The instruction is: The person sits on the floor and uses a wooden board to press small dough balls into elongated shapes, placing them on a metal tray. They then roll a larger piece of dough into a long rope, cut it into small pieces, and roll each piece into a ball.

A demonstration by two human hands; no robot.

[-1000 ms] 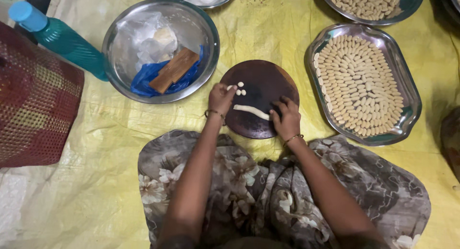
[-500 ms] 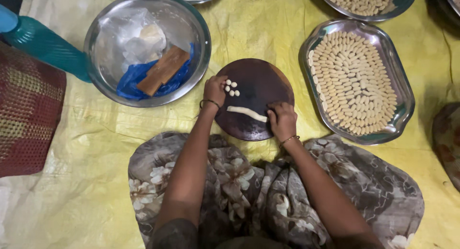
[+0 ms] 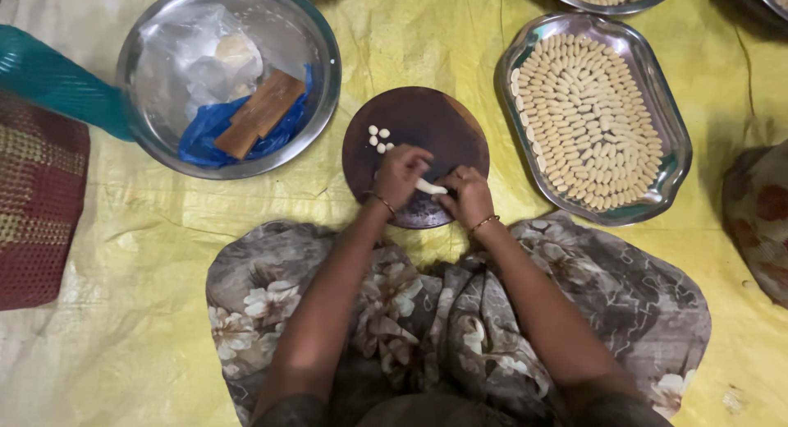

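A round dark wooden board (image 3: 435, 119) lies on the yellow sheet in front of my lap. On it a thin pale dough rope (image 3: 430, 186) runs between my two hands. My left hand (image 3: 400, 172) pinches one end of the rope with its fingers closed. My right hand (image 3: 466, 194) holds the other end against the board. Several small cut dough pieces (image 3: 378, 138) sit at the board's upper left, just beyond my left hand.
A steel tray (image 3: 669, 140) at the right holds several rows of small dough pieces. A steel bowl (image 3: 316, 41) at upper left contains plastic bags and a wooden block (image 3: 258, 115). A teal bottle (image 3: 57, 82) and red woven mat (image 3: 37, 205) lie at left.
My left hand has come back from the small cut pieces to the dough rope. Both hands have drawn together on the rope, which looks shorter. The view has shifted slightly.
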